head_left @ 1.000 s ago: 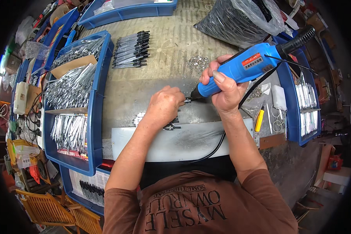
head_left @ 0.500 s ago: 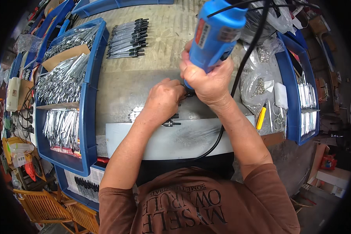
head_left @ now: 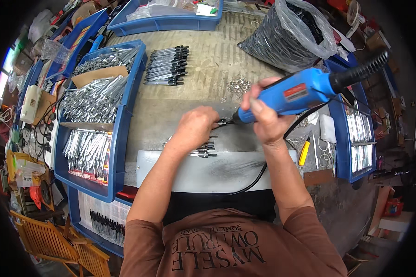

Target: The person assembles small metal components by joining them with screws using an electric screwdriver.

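My right hand [head_left: 269, 123] grips a blue corded electric screwdriver [head_left: 286, 94], which lies nearly level with its tip pointing left. My left hand [head_left: 198, 125] pinches a slim rod with a dark end [head_left: 223, 122], most of it hidden by the fingers. The tool's black nose meets or nearly meets that dark end; I cannot tell which. Just below my left hand, several metal rods with dark ends [head_left: 204, 150] lie side by side, partly covered by my wrist. Farther up the table is a neat stack of similar rods [head_left: 166, 67].
A blue divided bin [head_left: 120, 152] of metal rods stands at left. Small metal pieces [head_left: 239, 86] lie beyond the tool, near a plastic bag of black parts [head_left: 282, 46]. A yellow-handled screwdriver [head_left: 304, 151] and another blue bin [head_left: 341, 159] are at right. The tool's cable [head_left: 254, 177] loops down.
The electric screwdriver has swung from upright to nearly level, its body moving down and right. My left hand stays close to its place. The whole view has shifted slightly.
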The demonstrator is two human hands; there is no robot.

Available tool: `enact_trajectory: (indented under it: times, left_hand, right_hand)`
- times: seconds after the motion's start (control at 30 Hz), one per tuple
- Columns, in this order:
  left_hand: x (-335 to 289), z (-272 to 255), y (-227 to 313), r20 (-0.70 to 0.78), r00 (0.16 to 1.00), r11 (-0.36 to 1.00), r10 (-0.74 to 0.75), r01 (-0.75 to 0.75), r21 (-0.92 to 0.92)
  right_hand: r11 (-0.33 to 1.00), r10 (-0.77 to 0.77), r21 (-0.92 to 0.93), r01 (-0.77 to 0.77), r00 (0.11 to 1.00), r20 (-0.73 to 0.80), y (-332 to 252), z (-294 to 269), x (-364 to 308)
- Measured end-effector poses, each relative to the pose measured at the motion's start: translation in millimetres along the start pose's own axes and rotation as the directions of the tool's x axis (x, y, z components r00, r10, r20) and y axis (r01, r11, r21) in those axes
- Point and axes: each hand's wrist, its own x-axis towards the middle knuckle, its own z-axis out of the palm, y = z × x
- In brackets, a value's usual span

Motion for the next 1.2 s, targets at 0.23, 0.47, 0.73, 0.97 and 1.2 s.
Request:
enact_trajectory:
  times: [0.23,0.47,0.73,0.97,1.2]
  left_hand:
    - [-17,-37,4,-0.006,1.0,1.0,-0.018,0.018,-0.002]
    - [-44,-34,7,0.01,0.999,0.998,-0.032,0.032,0.061]
    - [-47,-35,11,0.053,0.997,0.991,-0.057,0.05,0.127]
    - [-40,-48,-3,-0.105,0.989,0.993,-0.107,0.112,0.046]
    - [2,-53,-62,-0.404,0.904,0.909,-0.138,0.278,0.311]
  right_hand:
    - [0.957,0.052,0.291,0.017,0.972,-0.229,4,-31,12]
    - [0.954,0.077,0.3,-0.001,0.967,-0.243,7,-34,14]
    - [0.95,0.082,0.313,-0.001,0.966,-0.246,6,-34,14]
    - [0.942,0.056,0.334,0.03,0.968,-0.244,7,-34,15]
    - [0.952,0.073,0.306,0.012,0.961,-0.266,6,-38,15]
